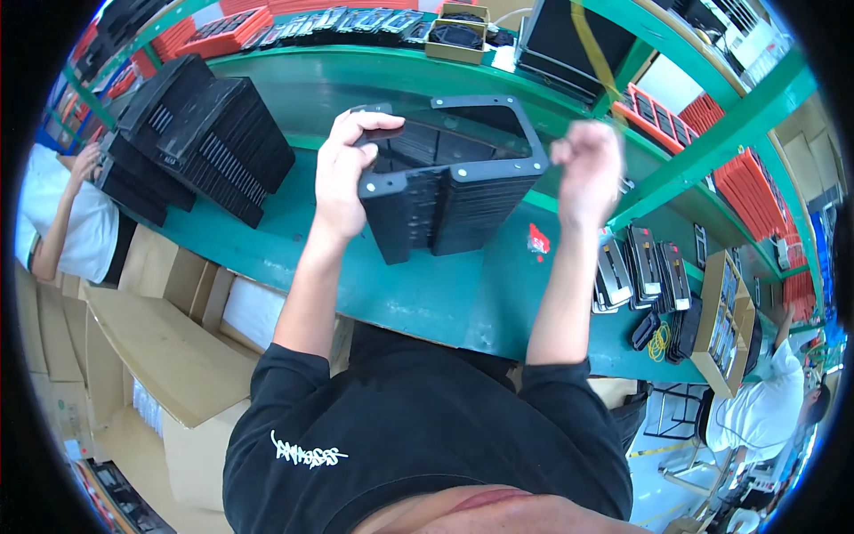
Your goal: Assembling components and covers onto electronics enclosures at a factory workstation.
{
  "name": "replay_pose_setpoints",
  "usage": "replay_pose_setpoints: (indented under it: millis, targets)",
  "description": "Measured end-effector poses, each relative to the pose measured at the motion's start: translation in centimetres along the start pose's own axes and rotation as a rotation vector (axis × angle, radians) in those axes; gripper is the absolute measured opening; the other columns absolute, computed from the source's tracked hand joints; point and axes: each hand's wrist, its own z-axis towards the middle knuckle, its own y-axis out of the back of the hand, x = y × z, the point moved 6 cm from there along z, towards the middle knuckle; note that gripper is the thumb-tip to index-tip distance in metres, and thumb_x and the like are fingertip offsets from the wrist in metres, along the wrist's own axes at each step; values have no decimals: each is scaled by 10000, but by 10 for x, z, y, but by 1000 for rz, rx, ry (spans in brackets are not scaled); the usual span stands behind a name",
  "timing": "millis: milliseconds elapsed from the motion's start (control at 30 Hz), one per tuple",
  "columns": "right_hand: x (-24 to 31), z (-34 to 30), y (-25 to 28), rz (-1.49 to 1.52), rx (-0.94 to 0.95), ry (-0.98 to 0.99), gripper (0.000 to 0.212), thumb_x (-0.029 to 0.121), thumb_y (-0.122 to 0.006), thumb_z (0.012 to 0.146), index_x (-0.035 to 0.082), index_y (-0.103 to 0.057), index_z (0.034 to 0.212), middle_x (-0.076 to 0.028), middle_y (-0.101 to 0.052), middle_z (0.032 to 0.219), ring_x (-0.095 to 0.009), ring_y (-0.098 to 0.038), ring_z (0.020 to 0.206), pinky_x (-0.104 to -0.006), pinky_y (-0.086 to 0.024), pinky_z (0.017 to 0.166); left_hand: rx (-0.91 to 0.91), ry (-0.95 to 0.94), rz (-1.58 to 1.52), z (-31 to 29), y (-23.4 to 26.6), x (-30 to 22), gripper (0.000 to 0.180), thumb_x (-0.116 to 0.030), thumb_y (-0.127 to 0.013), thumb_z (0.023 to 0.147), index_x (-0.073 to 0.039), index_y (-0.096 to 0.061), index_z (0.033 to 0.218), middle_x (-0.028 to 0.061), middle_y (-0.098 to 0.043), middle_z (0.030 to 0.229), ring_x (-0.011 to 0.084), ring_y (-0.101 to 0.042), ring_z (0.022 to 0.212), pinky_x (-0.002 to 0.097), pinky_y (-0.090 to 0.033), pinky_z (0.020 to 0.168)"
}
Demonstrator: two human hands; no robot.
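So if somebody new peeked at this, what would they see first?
Right in the middle, a tall stack of black trays stands on the green workbench. The left hand grips its top corner, while the right hand, closed in a fist, is raised beside it. Next you'd spot more black trays leaning in piles at the left, and the orange-red trays lined along the shelves on the right.

Green workbench with a second leaning stack of black trays at its left end. Red trays on the upper shelf, more red trays at right. Small red item on the bench. Yellow rubber bands near the front edge. Cardboard boxes lower left. Co-worker in white shirt far left, another lower right.
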Motion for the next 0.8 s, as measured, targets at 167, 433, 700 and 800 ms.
replay_pose_setpoints:
  millis: [167,433,700,800]
  targets:
    - [56,-100,-73,318,522,70,646,543,-364,1098,57,-469,686,-156,-595,887,-294,-671,758,-451,-589,717,-210,-67,282,-29,-16,-39,449,-209,-521,880,49,-642,1228,184,-551,1298,281,-511,1299,400,-386,1131]
    - [37,-108,-105,-150,525,190,620,485,-365,1113,15,-494,731,-199,-628,945,-299,-705,767,-401,-598,703,-24,-138,612,-28,-20,-77,533,-310,-598,898,49,-625,1290,185,-561,1320,295,-542,1267,408,-426,1099]
    - [93,-13,-45,-52,47,257,604,481,-254,1139,36,-495,810,-157,-607,928,-255,-660,691,-364,-557,609,-325,228,-376,-8,69,25,366,-248,-708,941,-6,-720,1216,108,-699,1172,208,-679,1031,372,-518,988]
    - [28,-5,42,-560,-83,-49,617,505,-296,1133,7,-582,907,-130,-632,911,-190,-614,642,-300,-494,560,-569,149,239,-65,100,87,350,-208,-819,865,-35,-744,1159,103,-679,1153,257,-649,1109,393,-496,1022]
